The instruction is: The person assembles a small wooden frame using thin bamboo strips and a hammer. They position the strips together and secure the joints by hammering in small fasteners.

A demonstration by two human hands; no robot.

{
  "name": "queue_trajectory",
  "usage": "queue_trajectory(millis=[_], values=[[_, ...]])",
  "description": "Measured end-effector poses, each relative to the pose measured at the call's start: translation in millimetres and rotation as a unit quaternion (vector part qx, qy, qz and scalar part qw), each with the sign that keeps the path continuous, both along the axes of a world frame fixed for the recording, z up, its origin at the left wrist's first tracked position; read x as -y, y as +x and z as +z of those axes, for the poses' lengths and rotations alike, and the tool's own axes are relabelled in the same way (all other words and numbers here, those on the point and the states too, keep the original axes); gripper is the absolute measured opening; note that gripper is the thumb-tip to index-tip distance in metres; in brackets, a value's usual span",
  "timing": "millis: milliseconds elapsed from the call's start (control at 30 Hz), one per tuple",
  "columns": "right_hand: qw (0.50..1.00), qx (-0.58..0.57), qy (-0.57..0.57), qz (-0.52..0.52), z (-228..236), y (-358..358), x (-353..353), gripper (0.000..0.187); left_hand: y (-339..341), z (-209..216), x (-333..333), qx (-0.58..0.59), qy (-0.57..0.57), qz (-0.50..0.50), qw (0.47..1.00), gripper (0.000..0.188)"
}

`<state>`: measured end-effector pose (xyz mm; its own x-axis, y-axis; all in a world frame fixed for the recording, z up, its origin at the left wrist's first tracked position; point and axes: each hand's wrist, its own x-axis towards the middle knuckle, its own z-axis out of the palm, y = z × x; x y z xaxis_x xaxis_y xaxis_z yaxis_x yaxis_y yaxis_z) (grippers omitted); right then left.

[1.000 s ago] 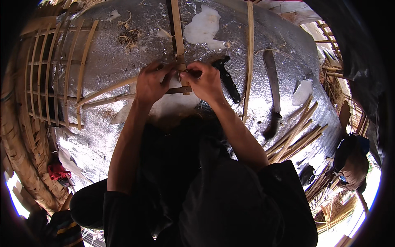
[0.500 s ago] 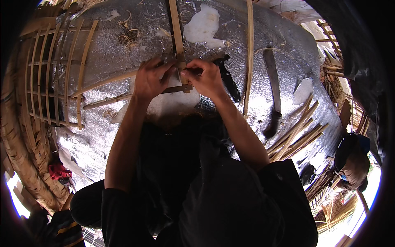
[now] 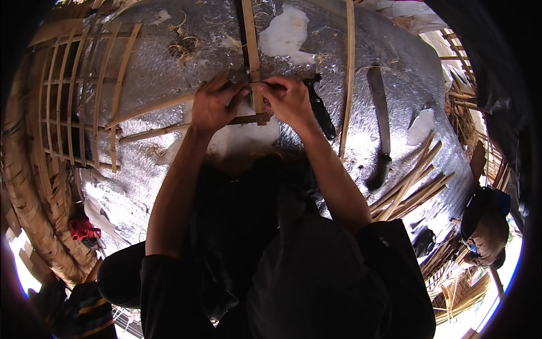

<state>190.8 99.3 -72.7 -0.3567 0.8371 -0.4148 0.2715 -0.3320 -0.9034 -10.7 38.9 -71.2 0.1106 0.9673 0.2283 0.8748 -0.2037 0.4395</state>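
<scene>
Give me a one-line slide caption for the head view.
Both hands, left hand and right hand, pinch crossed bamboo strips over a silver mat.

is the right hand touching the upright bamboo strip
Touching. The head view shows the right hand with its fingertips pressed against the upright bamboo strip where the cross strip meets it.

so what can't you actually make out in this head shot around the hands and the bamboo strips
- Head view: what ties the upright bamboo strip to the crosswise strip is hidden by the left hand and right hand.
- The strip's top is cut off by the upper edge.
- The dark knife: its near end is hidden behind the right hand.
</scene>
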Motion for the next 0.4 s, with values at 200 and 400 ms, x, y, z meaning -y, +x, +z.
queue_trajectory(millis=[200, 400], values=[[0.999, 0.000, 0.042, 0.015, -15.7, 1.6, -1.8, 0.021, 0.3, 0.9, -1.0, 0.001, -0.004, 0.002, 1.000, 0.024], [0.999, 0.012, 0.028, 0.040, -10.1, 4.6, -6.0, 0.021, -2.1, 2.6, -2.0, 0.093, -0.137, 0.057, 0.985, 0.026]])
